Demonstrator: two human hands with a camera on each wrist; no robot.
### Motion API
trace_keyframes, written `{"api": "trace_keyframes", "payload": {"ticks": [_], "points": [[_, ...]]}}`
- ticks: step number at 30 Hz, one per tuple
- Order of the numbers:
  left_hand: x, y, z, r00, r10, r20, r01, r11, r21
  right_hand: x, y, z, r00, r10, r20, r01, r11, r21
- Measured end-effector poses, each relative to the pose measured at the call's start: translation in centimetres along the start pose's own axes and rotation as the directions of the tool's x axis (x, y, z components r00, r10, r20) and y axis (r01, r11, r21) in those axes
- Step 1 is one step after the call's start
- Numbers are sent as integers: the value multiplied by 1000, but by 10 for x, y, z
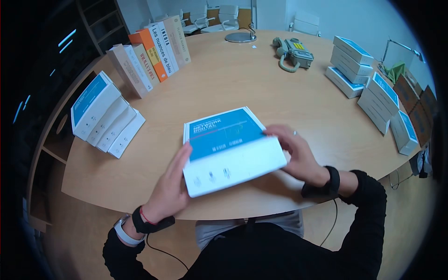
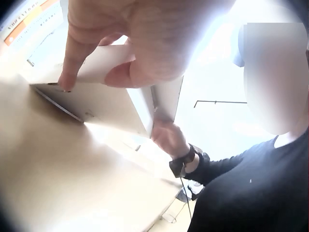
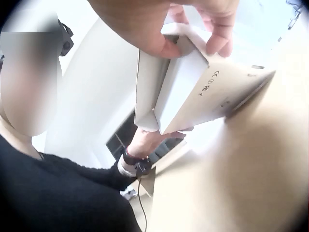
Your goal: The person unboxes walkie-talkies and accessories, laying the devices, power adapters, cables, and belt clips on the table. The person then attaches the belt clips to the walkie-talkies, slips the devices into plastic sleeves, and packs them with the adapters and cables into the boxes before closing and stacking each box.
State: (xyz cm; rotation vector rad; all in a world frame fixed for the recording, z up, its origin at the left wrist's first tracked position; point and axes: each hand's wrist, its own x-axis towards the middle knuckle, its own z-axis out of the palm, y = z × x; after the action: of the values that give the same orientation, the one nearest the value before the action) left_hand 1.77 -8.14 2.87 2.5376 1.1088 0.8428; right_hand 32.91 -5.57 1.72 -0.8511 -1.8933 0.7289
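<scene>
A white box with a blue printed top, lettered "NETWORK DIGITAL", is held between both hands above the near part of the table, its near side raised. My left hand grips its left side, thumb along the top edge. At the right near corner, my right hand holds the box with thumb and fingers. From below, the right wrist view shows the box's underside with small printed marks, its far edge close to the tabletop. A white front panel stands slightly apart from the box body there.
Similar boxes lean in a stack at the left. More boxes are piled at the right, beside brown cardboard. Upright books, a desk phone and a lamp base stand farther back on the table.
</scene>
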Motion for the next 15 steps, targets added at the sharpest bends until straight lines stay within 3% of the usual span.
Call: {"api": "trace_keyframes", "payload": {"ticks": [2,3,4,5,6,7,10,12,13,14,15], "points": [[18,-3,-16,984,-175,-21,169,973,-155,31,3,-2,993,-18,-121,14,999,-32],[30,-6,-23,979,-193,-71,179,969,-168,51,-1,-5,982,120,-143,-117,993,32],[44,-14,-26,981,-107,-162,90,990,-112,69,-5,-9,955,253,-155,-240,966,99],[60,-21,-31,950,-264,-165,219,943,-250,88,-1,-11,957,237,-166,-224,970,94],[74,-27,-36,899,-412,-148,332,862,-383,108,10,-10,938,298,-175,-258,941,219],[85,-35,-36,904,-394,-163,313,873,-375,124,14,-8,919,355,-173,-282,897,341],[112,-70,-24,871,-366,-327,167,847,-505,151,25,8,893,268,-362,-254,963,87],[117,-86,-20,841,-262,-473,77,923,-376,156,36,15,896,214,-390,-184,976,113],[118,-85,-17,817,-265,-512,10,894,-447,158,40,16,895,180,-407,-132,981,145],[119,-84,-17,810,-261,-525,2,896,-443,159,42,16,900,167,-403,-120,983,138],[118,-85,-18,827,-232,-512,85,952,-293,159,44,16,908,133,-398,-112,991,78]]}}
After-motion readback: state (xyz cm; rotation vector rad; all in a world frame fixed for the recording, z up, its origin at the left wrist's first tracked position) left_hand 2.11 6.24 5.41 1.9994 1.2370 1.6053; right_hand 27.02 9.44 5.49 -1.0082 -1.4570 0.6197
